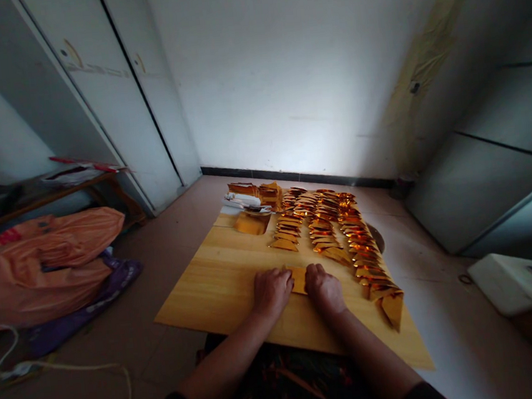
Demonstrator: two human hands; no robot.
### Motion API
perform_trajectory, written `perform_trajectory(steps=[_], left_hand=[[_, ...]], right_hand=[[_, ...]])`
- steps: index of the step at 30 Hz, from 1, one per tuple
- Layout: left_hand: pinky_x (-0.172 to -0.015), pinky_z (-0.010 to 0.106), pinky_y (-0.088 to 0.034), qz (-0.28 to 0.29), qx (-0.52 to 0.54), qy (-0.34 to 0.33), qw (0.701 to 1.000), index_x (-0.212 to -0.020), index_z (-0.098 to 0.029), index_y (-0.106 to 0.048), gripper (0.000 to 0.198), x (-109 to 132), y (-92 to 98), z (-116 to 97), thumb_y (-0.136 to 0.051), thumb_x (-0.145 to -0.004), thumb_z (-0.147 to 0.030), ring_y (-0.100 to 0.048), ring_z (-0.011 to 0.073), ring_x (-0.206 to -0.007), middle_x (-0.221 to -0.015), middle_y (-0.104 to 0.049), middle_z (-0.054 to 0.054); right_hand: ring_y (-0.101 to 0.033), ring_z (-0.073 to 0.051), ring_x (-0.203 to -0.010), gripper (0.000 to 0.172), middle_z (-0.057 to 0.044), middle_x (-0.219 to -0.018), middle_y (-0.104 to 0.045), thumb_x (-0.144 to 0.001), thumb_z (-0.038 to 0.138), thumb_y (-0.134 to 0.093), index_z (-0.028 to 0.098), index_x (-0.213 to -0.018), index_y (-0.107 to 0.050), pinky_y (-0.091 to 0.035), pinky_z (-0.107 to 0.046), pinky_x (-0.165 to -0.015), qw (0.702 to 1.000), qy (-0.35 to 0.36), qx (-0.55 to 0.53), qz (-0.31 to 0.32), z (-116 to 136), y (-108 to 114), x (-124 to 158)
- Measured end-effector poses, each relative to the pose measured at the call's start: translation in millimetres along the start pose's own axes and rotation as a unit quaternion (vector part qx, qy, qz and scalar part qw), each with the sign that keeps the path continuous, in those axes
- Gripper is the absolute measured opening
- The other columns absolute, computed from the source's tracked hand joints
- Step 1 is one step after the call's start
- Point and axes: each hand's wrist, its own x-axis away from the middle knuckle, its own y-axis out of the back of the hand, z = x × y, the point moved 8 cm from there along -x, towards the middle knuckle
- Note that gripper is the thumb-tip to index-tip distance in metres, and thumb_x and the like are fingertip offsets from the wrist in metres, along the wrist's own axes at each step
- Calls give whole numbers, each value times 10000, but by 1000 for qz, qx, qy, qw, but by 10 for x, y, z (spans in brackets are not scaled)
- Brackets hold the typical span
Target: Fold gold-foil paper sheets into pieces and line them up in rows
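Note:
Between my two hands a small sheet of gold foil paper point(299, 280) lies on the wooden board point(208, 286). My left hand point(273, 291) is closed on its left edge, with the fingers curled under. On the right edge my right hand point(324, 288) is closed the same way. Rows of folded gold paper pieces point(326, 231) stand along the far and right parts of the board. One folded piece point(392, 309) leans at the near end of the right row. A flat stack of gold paper point(252, 223) sits toward the far left.
A white item point(242, 200) lies behind the stack, by more gold paper point(270, 194). Left on the floor are an orange bag point(46, 264), a purple bag point(87, 298) and a pale cord point(84, 366). At the right stands a white box point(513, 282).

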Motion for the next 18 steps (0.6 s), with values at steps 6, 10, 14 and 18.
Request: perform_trajectory(steps=[6,10,14,18], left_hand=[[-808,344,-386,-20,20,-2,1000,-1062,-240,-665,241,10,9,7,-505,-887,-282,-629,217,-903,-933,-711,52],[-847,358,-386,-31,59,-8,998,-1130,-226,-639,297,44,-1,51,-533,-854,-250,-623,224,-958,-995,-710,60],[-878,362,-382,-18,66,-16,998,-1150,-239,-626,346,75,-5,67,-544,-815,-211,-606,220,-997,-1042,-696,47],[-884,380,-379,3,38,-7,999,-1169,-255,-607,358,81,-13,61,-519,-826,-208,-593,226,-1013,-1063,-679,49]], right_hand=[[-584,-112,-566,86,-64,-845,-624,-895,138,-476,160,-898,-559,-318,-212,-466,1000,2,20,8,27,2,-3],[-598,-115,-575,102,-58,-837,-614,-899,156,-457,156,-901,-559,-298,-214,-457,1000,4,24,5,46,14,-6],[-589,-107,-566,83,-53,-813,-610,-883,149,-474,152,-890,-557,-284,-218,-459,1000,-2,19,3,34,8,-15],[-568,-96,-546,80,-47,-808,-610,-882,134,-473,157,-883,-550,-258,-224,-453,1000,-3,11,-10,7,-20,-23]])
